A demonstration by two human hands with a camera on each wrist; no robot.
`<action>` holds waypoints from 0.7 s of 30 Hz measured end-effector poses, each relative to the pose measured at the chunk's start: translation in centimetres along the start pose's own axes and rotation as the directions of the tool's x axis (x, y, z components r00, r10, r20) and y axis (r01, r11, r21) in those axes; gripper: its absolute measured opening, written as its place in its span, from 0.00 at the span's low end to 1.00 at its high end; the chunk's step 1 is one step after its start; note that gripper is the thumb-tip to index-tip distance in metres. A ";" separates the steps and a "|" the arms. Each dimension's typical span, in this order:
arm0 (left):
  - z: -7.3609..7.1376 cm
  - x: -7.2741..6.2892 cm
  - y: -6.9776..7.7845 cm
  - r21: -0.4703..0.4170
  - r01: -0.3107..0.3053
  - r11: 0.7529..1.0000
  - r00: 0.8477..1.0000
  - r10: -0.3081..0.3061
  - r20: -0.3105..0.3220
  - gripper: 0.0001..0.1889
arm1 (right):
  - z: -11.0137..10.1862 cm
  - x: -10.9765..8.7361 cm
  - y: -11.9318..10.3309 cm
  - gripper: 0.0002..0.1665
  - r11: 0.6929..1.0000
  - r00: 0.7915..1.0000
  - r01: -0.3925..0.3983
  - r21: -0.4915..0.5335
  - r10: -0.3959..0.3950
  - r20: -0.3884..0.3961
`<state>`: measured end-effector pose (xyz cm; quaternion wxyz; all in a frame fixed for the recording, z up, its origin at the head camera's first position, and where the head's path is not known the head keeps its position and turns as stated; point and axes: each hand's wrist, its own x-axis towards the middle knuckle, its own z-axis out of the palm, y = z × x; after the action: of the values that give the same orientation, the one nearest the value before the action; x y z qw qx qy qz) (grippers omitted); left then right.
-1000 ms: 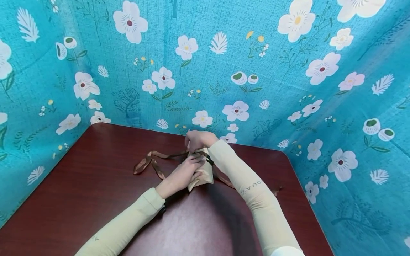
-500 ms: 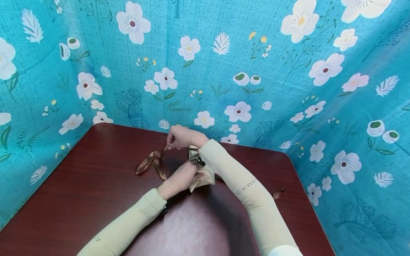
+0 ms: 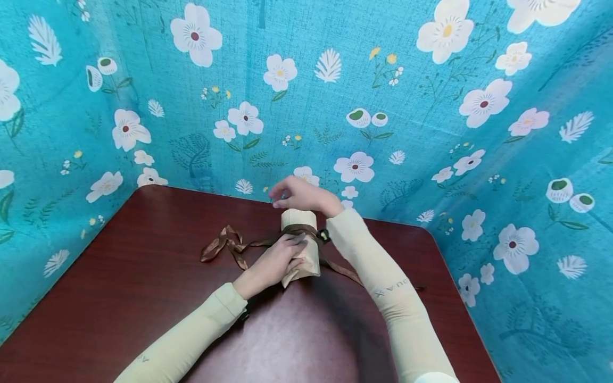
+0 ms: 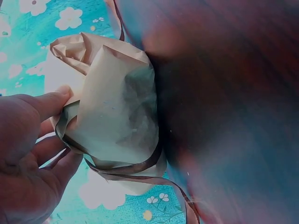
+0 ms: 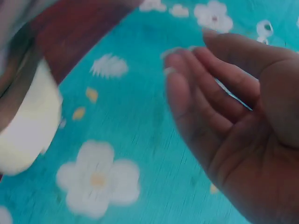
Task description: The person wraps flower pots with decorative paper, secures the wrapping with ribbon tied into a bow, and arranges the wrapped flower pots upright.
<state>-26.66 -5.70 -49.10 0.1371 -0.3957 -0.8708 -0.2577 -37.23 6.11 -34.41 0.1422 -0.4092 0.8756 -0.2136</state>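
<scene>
A rounded bundle wrapped in pale tan paper (image 3: 299, 217) rests near the table's far edge. A brown ribbon (image 3: 299, 229) runs across it, with loops trailing left and a tail to the right. My left hand (image 3: 272, 261) lies over the near part of the bundle and grips it. In the left wrist view, its thumb presses the folded paper (image 4: 112, 107) beside the ribbon (image 4: 135, 168), fingers curled at the side. Above the bundle's far end, my right hand (image 3: 304, 194) is raised with nothing in it. In the right wrist view, the right hand's fingers (image 5: 180, 91) are loosely bent.
The dark red table (image 3: 143, 298) has rounded far corners. Behind and beside it hangs a blue flowered cloth (image 3: 306, 106). The far ribbon end (image 3: 420, 288) lies toward the table's right side, past my right forearm.
My right hand went left pinching the ribbon, then let go and moved back right and up. The ribbon now lies across the bundle. My left hand keeps its place.
</scene>
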 end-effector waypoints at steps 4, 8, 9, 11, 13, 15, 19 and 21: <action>0.0 0.1 0.1 0.001 0.002 1.000 1.000 -0.002 -0.002 0.24 | 0.2 -3.3 3.0 0.11 0.999 0.999 -0.039 -0.027 0.039 0.002; 0.1 0.0 0.1 -0.004 0.024 1.000 1.000 -0.024 0.008 0.24 | 2.2 -6.2 5.9 0.05 0.995 0.995 -0.096 -0.025 0.096 -0.007; 0.1 0.0 0.1 -0.005 0.031 1.000 0.999 -0.031 0.012 0.24 | 2.8 -6.8 6.5 0.04 0.994 0.994 -0.108 -0.012 0.108 -0.009; 0.2 0.0 0.1 0.002 0.043 0.999 0.999 -0.043 0.019 0.24 | 3.9 -8.0 7.5 0.05 0.991 0.991 -0.131 0.020 0.132 -0.011; 0.3 0.0 0.1 0.004 0.054 0.999 0.998 -0.054 0.026 0.24 | 4.9 -9.0 8.3 0.08 0.987 0.987 -0.156 0.046 0.157 -0.020; 0.3 0.0 0.2 0.009 0.061 0.998 0.998 -0.061 0.029 0.24 | 5.7 -9.8 8.8 0.11 0.982 0.984 -0.173 0.072 0.176 -0.038; 0.2 0.0 0.1 0.005 0.058 0.998 0.998 -0.058 0.029 0.24 | 6.9 -10.8 9.3 0.07 0.978 0.979 -0.170 0.118 0.182 -0.095; 0.1 0.0 0.0 0.000 0.043 0.999 0.999 -0.043 0.027 0.24 | 7.3 -11.2 9.4 0.04 0.981 0.981 -0.144 0.133 0.159 -0.110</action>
<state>-26.68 -5.65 -49.21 0.1196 -0.3805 -0.8807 -0.2556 -33.29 18.36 -44.48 0.1303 -0.3181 0.8961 -0.2807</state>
